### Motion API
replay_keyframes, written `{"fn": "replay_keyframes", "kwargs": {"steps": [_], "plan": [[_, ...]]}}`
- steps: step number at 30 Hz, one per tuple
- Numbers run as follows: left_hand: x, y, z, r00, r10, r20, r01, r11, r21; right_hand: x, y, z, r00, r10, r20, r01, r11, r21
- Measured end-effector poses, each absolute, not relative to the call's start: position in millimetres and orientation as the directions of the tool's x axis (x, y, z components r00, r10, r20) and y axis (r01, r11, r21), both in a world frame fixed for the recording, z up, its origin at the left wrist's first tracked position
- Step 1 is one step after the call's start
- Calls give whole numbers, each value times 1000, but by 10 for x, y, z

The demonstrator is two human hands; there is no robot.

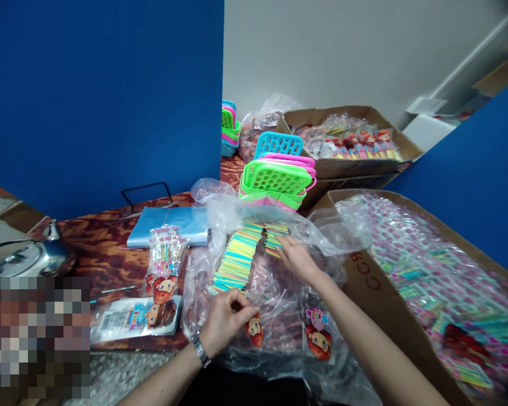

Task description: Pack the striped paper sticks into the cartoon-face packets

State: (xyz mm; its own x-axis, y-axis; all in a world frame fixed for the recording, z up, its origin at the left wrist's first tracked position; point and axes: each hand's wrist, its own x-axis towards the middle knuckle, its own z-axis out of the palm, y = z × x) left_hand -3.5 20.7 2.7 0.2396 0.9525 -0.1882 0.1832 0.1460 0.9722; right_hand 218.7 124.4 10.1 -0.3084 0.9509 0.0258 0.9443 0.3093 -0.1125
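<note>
A crumpled clear plastic bag (220,225) lies on the brown table (105,248); in it sit rows of pastel coloured sticks (237,259) and small packets. My left hand (226,324), a watch at the wrist, pinches the top of a small packet with a cartoon-face card (254,331) at the bag's near edge. My right hand (296,259) reaches into the bag, fingers curled onto a short row of sticks (275,237). Another cartoon-face packet (319,338) lies under my right forearm.
Filled packets (165,265) and a flat label stack (131,318) lie at left, beside blue sheets (169,225) and a metal pot (29,259). Stacked plastic baskets (277,180) stand behind. Cardboard boxes of packets sit at right (432,282) and back (351,141).
</note>
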Motion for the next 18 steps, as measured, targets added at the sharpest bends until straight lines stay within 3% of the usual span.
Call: {"fn": "replay_keyframes", "kwargs": {"steps": [2, 9, 18], "plan": [[-52, 171, 37, 240, 951, -193, 180, 152, 972, 2215, 1427, -86, -275, 962, -3, 961, 274, -28], [-120, 121, -12, 242, 952, -189, 182, 146, 972, 2198, 1500, -258, -275, 958, -86, 954, 283, 100], [-75, 109, 14, 258, 948, -188, 177, 145, 973, 2175, 1531, -265, -258, 959, -117, 962, 266, 63]]}}
